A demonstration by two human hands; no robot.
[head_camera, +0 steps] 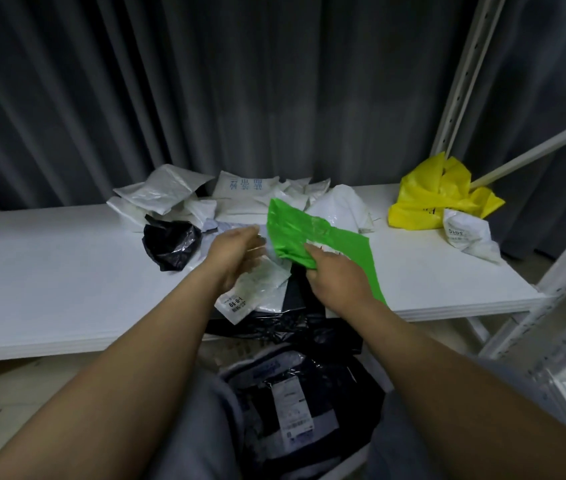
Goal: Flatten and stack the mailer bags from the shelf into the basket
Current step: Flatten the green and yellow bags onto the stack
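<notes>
Mailer bags are partly done: a stack (295,417) of dark flattened ones, shipping label up, sits low between the knees, presumably in the basket, though I can't make out its walls. Plenty is left. The green bag (312,233) is the one in hand, still creased and bunched at its near end, lying partly on the shelf (49,278) near the front edge, so I judge flattening has barely begun on it. My right hand (338,275) pinches its bunched near edge, fingers curled in, with the rest of the bag spreading away and to the right. My left hand (236,256) is just beside the bag's left edge, open, fingers loosely spread, palm turned toward it; I can't tell whether it touches. Below that hand lies a white labelled bag (257,292), on top of a black bag (285,327) that drapes over the shelf's front edge. Further out are a crumpled black bag (172,244) to the left, a heap of white bags (240,195) at the back, then a yellow bag (437,192) and another white bag (468,237) well off to the right, all unflattened. I'd call it under halfway.
</notes>
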